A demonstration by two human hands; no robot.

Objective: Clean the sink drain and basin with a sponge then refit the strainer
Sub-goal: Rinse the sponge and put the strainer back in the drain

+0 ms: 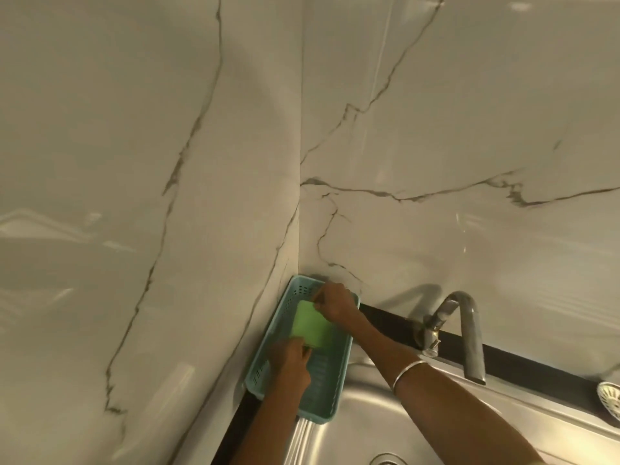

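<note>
Both hands reach into a teal plastic basket (330,374) in the wall corner. The left hand (291,360) pinches the near edge of a green sponge (310,323), and the right hand (333,302), a thin bangle (407,370) on its wrist, pinches the far corner, so the sponge lies between them inside the basket. Just right of the basket, the steel sink (385,421) shows its open drain (387,459) at the bottom edge. A faucet (464,333) stands behind the basin, and the white strainer (610,399) rests on the dark tabletop (536,367) far right.
</note>
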